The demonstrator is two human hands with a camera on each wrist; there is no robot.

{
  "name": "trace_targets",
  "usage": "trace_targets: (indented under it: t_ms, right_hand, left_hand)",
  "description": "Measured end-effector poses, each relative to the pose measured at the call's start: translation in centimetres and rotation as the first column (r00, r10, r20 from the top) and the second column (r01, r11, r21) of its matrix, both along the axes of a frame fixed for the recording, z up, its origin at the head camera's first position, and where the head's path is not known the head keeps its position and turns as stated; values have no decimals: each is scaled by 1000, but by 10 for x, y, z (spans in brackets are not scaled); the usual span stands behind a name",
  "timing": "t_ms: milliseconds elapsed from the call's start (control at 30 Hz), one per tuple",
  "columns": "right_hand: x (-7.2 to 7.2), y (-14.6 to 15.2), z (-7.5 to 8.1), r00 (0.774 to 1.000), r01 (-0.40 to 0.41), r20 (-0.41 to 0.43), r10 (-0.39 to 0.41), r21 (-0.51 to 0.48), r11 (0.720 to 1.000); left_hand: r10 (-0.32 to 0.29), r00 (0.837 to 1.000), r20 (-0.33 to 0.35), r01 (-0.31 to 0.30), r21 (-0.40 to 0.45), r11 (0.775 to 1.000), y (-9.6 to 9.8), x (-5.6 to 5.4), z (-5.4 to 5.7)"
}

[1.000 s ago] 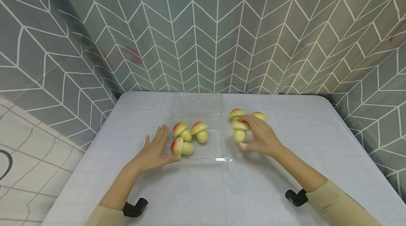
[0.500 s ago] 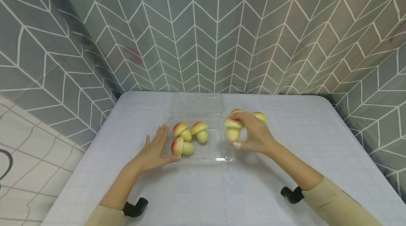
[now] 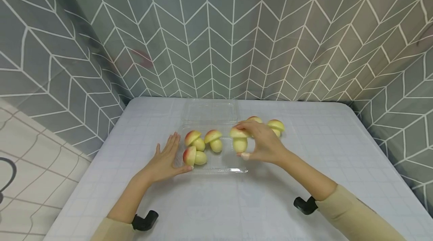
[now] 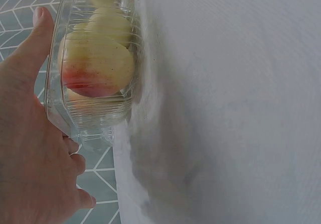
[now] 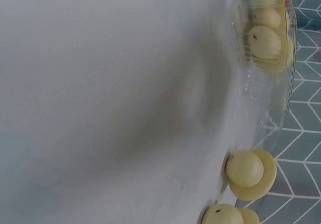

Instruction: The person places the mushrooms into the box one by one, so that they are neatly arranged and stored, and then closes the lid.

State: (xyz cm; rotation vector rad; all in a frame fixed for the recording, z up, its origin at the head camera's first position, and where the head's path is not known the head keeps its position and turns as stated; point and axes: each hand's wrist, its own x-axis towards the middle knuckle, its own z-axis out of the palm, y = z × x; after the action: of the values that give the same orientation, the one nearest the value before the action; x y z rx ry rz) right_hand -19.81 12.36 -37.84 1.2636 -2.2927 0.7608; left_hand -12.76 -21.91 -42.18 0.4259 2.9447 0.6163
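Observation:
My right hand (image 3: 262, 141) pinches a mushroom-shaped piece (image 3: 239, 144), yellow-green with a red-tinged cap, between thumb and fingers. It is held upright over the right side of a clear plastic clamshell box (image 3: 230, 170). Inside the box, at its left, lie three similar mushroom-shaped pieces (image 3: 214, 140). My left hand (image 3: 165, 162) rests against the box's left side with fingers extended, thumb at the front rim. From the left wrist, the left hand (image 4: 35, 143) lies along the ribbed wall of the box (image 4: 75, 108). The right hand is out of the right wrist view.
Two more mushroom-shaped pieces stand on the table right of the box, one (image 3: 276, 126) beyond my right hand and one (image 3: 255, 118) partly behind it. The box's lid (image 3: 210, 110) lies open toward the back. A patterned cloth wall (image 3: 216, 45) rises behind the white table (image 3: 209, 211).
My right hand has carried the mushroom-shaped piece leftward from beside the other two to over the box's right side. The left hand stays at the box.

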Motion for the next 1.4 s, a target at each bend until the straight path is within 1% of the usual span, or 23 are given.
trace_targets:
  t_ms: [233,400,533,633,733,900,1233,1333,1400]
  right_hand:
    - [1,-15,3,997,-69,33,68,47,996]
    - [0,-27,3,990,-135,44,131,108,985]
    - [-1,-38,-1,985,-174,39,170,180,968]
    - [-1,-44,-4,984,-180,29,178,244,953]
    - [-1,-48,-7,981,-194,52,187,297,935]
    - [-2,-53,-10,974,-224,122,192,369,902]
    - [-7,-60,-14,962,-270,149,228,425,864]
    - [-9,-63,-14,962,-274,142,235,423,864]
    - [-10,-65,-14,962,-272,134,237,405,873]
  left_hand:
    - [6,1000,-2,-6,-2,1000,0,0,1]
    - [8,1000,0,-8,6,1000,1,0,1]
    - [5,1000,3,-5,3,1000,1,0,0]
    - [6,1000,2,-6,2,1000,1,0,0]
    - [8,1000,-1,-8,1,1000,1,0,0]
    - [6,1000,-8,-6,-4,1000,1,0,1]
    - [8,1000,4,-8,-2,1000,1,0,1]
    - [10,1000,4,-10,-2,1000,1,0,1]
    - [10,1000,5,-10,-1,1000,2,1,2]
